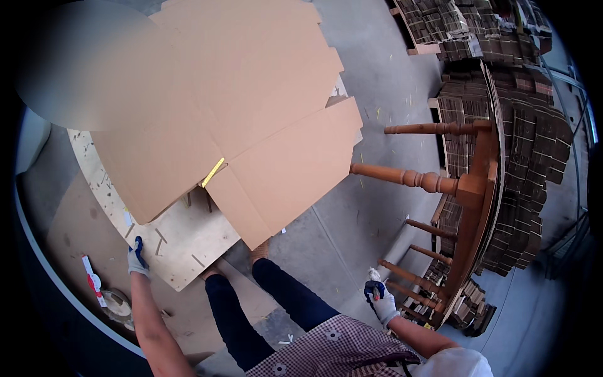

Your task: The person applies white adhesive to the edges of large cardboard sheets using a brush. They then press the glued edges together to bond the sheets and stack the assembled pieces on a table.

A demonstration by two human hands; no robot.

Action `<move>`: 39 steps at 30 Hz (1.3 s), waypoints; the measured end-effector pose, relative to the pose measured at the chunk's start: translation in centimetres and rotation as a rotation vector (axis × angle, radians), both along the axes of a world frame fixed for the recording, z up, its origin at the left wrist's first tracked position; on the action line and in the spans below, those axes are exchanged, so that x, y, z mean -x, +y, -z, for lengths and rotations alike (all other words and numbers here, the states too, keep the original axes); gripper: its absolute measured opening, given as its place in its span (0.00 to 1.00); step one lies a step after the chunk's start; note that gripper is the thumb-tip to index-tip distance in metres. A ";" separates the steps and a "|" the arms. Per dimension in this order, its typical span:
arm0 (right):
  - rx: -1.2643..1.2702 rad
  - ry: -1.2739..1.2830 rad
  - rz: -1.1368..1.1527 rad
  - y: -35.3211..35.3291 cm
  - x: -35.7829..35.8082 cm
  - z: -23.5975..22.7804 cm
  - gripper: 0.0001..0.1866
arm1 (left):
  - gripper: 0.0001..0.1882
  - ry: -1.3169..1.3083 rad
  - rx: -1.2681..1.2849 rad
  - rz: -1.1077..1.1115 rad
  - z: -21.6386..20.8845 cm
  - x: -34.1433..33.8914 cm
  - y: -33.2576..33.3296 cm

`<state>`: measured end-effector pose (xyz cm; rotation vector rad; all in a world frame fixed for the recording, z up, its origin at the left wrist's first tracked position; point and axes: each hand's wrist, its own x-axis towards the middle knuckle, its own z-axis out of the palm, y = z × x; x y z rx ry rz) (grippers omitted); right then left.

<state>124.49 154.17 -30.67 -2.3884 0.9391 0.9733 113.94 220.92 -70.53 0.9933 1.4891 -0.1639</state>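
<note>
Left hand gloved, fingers loosely extended beside plywood board, right hand gripping small pale object, flat cardboard sheets above

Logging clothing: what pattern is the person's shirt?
Small red-and-white check on the shirt, clearest in the head view.

Flat die-cut cardboard sheets, brown, unfolded, overlapping, lying across plywood worktop, edges overhanging. Wooden chair on its side, turned legs pointing left, by stacked cardboard.
</note>
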 end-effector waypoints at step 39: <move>-0.777 -0.175 1.092 28.7 -1.5 32.3 0.29 | 0.17 -0.281 0.168 0.069 -6.4 -5.4 4.9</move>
